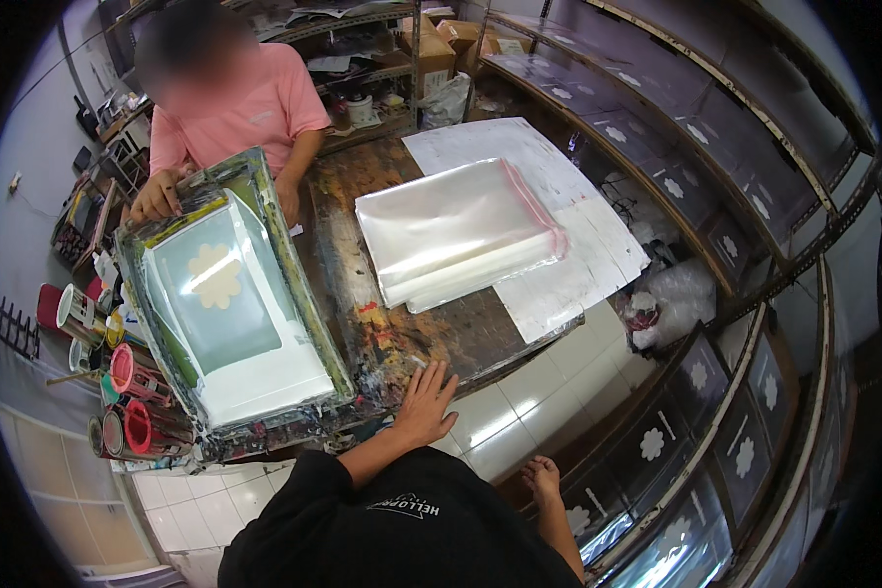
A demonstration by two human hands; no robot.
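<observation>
My left hand (423,404) rests flat on the near edge of the paint-stained worktable (387,343), its fingers spread and holding nothing. Low at my side hangs my right hand (542,480), loosely open with bent fingers and no object visible in it. Left of my left hand lies a screen printing frame (227,294) with a pale flower shape in its mesh. A co-worker's hand (157,194) touches the frame's far left corner. Beyond my left hand, a stack of clear plastic bags (451,230) with pinkish edges sits partly on a large white sheet (598,255).
A person in a pink shirt (235,108) stands across the table. Paint cans (132,372) crowd its left side. Drying racks (676,147) holding sheets with white flower prints curve around my right. Wrapped plastic bundles (681,294) lie beside the racks, near the tiled floor (519,402).
</observation>
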